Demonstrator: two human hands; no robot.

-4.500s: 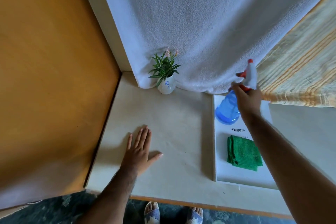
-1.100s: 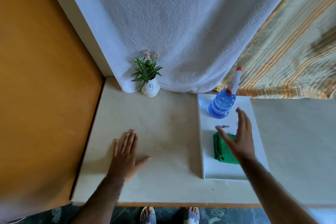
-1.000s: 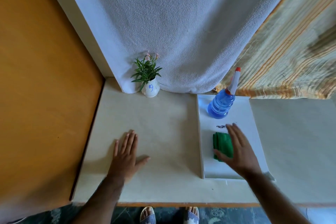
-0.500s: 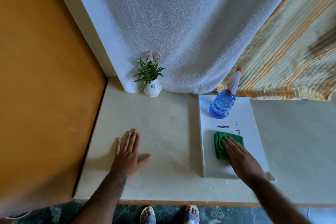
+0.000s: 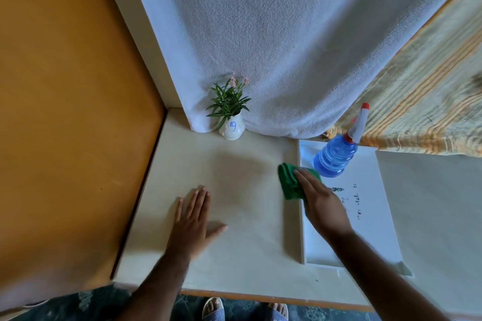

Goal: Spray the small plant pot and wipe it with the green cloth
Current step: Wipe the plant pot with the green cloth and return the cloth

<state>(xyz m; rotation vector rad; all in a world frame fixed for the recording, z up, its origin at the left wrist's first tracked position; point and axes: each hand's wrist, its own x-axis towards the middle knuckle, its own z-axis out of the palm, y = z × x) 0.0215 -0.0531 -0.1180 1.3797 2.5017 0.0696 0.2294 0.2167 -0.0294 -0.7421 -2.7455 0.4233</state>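
A small white plant pot marked with a blue number holds green leaves and pink flowers; it stands at the back of the table against a hanging white towel. My right hand grips the folded green cloth, held above the left edge of the white tray. The blue spray bottle with a red-tipped white nozzle stands upright at the tray's far end. My left hand lies flat on the table, fingers spread, well in front of the pot.
The cream table meets an orange-brown wall on the left. The white towel hangs behind the pot, a striped yellow cloth at the back right. Sandalled feet show below the table's front edge.
My right hand let go of the spray bottle, dropped onto the green cloth on the tray, took hold of it and lifted it up and to the left. The left hand stayed flat.
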